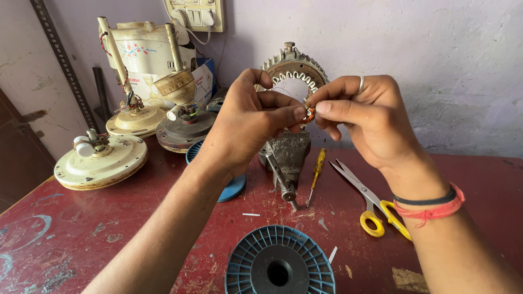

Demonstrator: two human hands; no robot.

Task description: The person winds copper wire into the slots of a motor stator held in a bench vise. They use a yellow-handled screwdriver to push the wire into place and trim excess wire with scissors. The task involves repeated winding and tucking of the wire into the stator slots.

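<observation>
A bit of copper wire (309,114) sits pinched between the 2 hands, raised in front of the stator (295,71). It is small, orange, and mostly covered by fingertips, so its shape is hard to make out. The left hand (253,120) is pressed together, thumb and forefinger nipping the wire from the left. The right hand (366,117) pinches it from the right, a ring on 1 finger and 2 bands, black and red, on the wrist.

The stator, a toothed metal ring with pale windings, is half hidden behind both hands. It stands in a grey vise (287,158), whose top the hands also cover.

On the red table (81,228) lie 1 yellow-handled screwdriver (316,175) and 1 pair of scissors (366,198) with yellow grips, partly under the right wrist. There are 2 blue spools: 1 (279,262) at the near edge, cut off by the frame, its hub hollow, and 1 (233,186) mostly hidden behind the left forearm; whether either carries wire I cannot tell.

At the left stand 3 cream fan motors (101,160), 2 with rods sticking up. A switchboard (195,13) on the wall is cut off at the top.
</observation>
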